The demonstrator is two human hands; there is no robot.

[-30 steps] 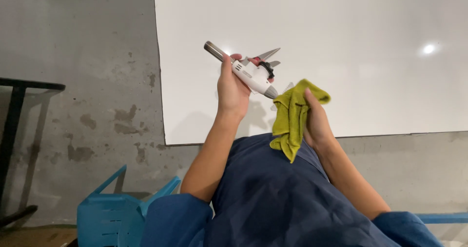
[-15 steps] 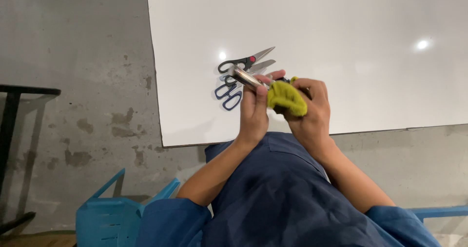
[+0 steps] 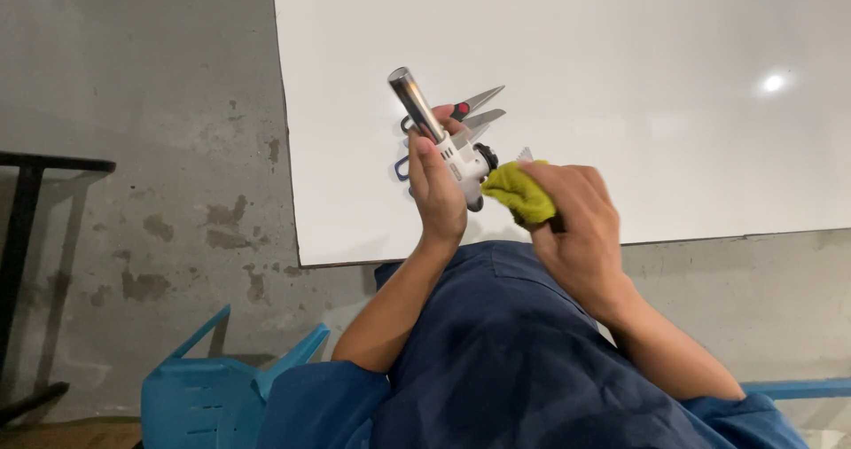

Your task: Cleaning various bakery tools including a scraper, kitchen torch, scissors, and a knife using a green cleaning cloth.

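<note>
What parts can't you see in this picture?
Head view, the only one:
- Scissors on the white table: handles mostly hidden behind the left hand and the white torch tool.
- The torch tool's lower body: covered by the left hand's fingers.
- Yellow-green cloth: partly bunched inside the right hand.
- Blue chair: cut off by the bottom edge.

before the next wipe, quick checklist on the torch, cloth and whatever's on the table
1. Left hand grips the white torch body: ok.
2. Metal nozzle points up and away from both hands: ok.
3. Yellow cloth bunched in the right hand, pressed to the torch's base end: ok.
4. Flame off: none visible, ok.
5. Scissors lie on the white table behind the torch, blades close to the hands: not ok.
6. Knob setting: cannot tell.
</note>
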